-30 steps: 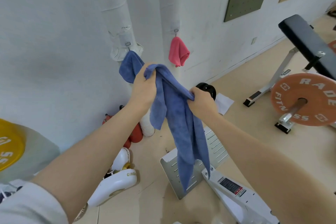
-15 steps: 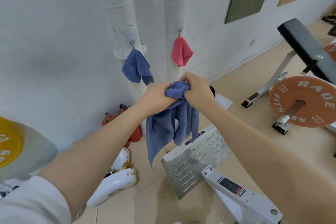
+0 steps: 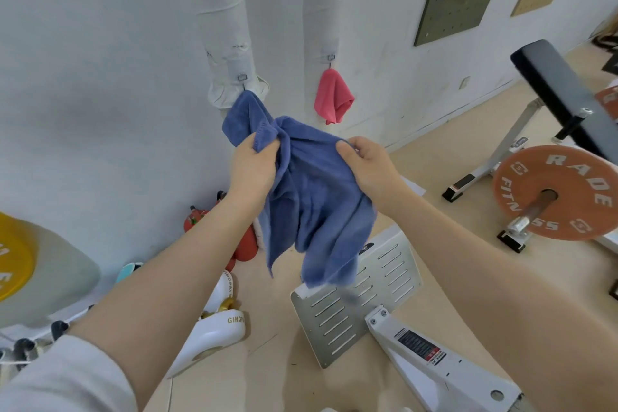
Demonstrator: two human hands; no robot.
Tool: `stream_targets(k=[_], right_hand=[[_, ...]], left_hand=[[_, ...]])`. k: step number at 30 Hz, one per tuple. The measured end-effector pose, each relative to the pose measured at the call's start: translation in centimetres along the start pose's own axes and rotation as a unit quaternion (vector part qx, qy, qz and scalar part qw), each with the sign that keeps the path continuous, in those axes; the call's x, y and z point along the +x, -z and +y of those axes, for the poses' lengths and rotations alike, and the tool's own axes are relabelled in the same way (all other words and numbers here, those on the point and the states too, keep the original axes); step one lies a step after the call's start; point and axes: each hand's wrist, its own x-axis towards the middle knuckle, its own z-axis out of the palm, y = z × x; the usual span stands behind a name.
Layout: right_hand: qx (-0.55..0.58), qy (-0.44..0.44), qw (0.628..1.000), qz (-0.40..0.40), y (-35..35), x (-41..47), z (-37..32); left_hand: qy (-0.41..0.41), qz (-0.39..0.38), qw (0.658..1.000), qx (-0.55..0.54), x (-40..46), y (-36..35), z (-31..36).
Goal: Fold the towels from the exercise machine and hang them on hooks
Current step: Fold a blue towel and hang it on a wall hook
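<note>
Wall [image 3: 100, 77] and two wrapped pipes [image 3: 220, 10] fill the background; each pipe carries a small hook, which is presumably why the person stands facing them. Exercise machine [image 3: 434, 358] with its slotted footplate [image 3: 361, 294] sits on the floor directly below the hands; a barbell plate [image 3: 568, 191] and bench [image 3: 565, 90] stand well apart to the right. Blue towel [image 3: 314, 197] is held in the air between both hands above the footplate, top edge spread, lower part hanging loose and uneven (fold not yet formed, as judged). Second blue towel [image 3: 242, 117] already hangs on the left pipe's hook [image 3: 242, 77], partly hidden behind the held one; pink towel [image 3: 332, 99] hangs from the right pipe's hook. Left hand [image 3: 252, 167] pinches a bunched top corner, fingers curled on the hem. Right hand [image 3: 366, 165] grips the opposite top edge, thumb over the cloth. Grip at both corners probably serves to square the towel before folding.
</note>
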Motion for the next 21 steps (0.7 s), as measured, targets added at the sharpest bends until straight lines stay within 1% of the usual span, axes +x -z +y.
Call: stream_targets(k=[1,2,3,4,5,6,7,8,9,10,11,13,14,16,17,19,20,21], right_hand=[[-0.001,-0.019,0.998,-0.053,0.3,-0.1,-0.1],[-0.052,-0.041,0.991,-0.117,0.6,-0.3,-0.1],[-0.132,-0.065,0.973,-0.18,0.8,-0.3,0.0],[-0.212,-0.089,0.947,-0.223,0.9,-0.4,0.4],[-0.264,-0.101,0.927,-0.248,1.1,-0.4,1.0],[-0.271,-0.113,0.924,-0.246,1.2,-0.3,1.8],[-0.242,-0.131,0.935,-0.224,1.3,-0.3,2.2],[-0.179,-0.16,0.951,-0.194,1.5,-0.3,2.4],[-0.096,-0.191,0.963,-0.165,1.7,-0.4,2.4],[-0.001,-0.219,0.965,-0.143,1.7,-0.4,2.3],[0.084,-0.24,0.959,-0.125,1.6,-0.4,2.2],[0.202,-0.269,0.936,-0.101,1.3,-0.5,1.6],[0.25,-0.283,0.922,-0.087,1.1,-0.6,1.2],[0.351,-0.299,0.886,-0.06,0.4,-0.6,0.7],[0.382,-0.3,0.873,-0.041,0.0,-0.8,0.4],[0.4,-0.31,0.862,-0.022,-0.8,-0.7,-0.2],[0.384,-0.313,0.869,-0.013,-1.2,-0.9,-0.6],[0.364,-0.311,0.878,-0.001,-1.6,-1.2,-1.0]], left_hand=[[0.005,0.009,1.0,-0.004,0.0,0.0,0.0],[0.006,0.02,1.0,-0.009,0.0,-0.1,0.0],[0.001,0.035,0.999,-0.015,0.0,-0.2,0.1],[-0.007,0.054,0.998,-0.024,0.0,-0.3,0.1],[-0.009,0.075,0.996,-0.037,0.1,-0.2,-0.1],[-0.002,0.096,0.994,-0.051,0.3,0.0,-0.2],[0.013,0.108,0.993,-0.052,0.6,0.4,-0.5],[0.034,0.102,0.994,-0.038,0.9,0.8,-0.9],[0.061,0.078,0.995,-0.013,1.0,1.1,-1.2],[0.087,0.044,0.995,0.016,0.9,1.1,-1.6],[0.1,0.008,0.994,0.051,0.6,1.0,-1.9],[0.087,-0.046,0.989,0.107,-0.6,0.4,-2.2],[0.07,-0.063,0.99,0.104,-1.2,0.2,-2.0],[0.039,-0.092,0.994,0.053,-2.4,-0.1,-1.5],[0.034,-0.107,0.994,0.021,-2.9,-0.2,-1.2],[0.032,-0.156,0.987,-0.012,-3.9,-0.3,-0.6],[0.02,-0.193,0.981,-0.007,-4.6,-0.5,-0.4],[-0.001,-0.222,0.975,0.021,-5.1,-0.7,-0.5]])
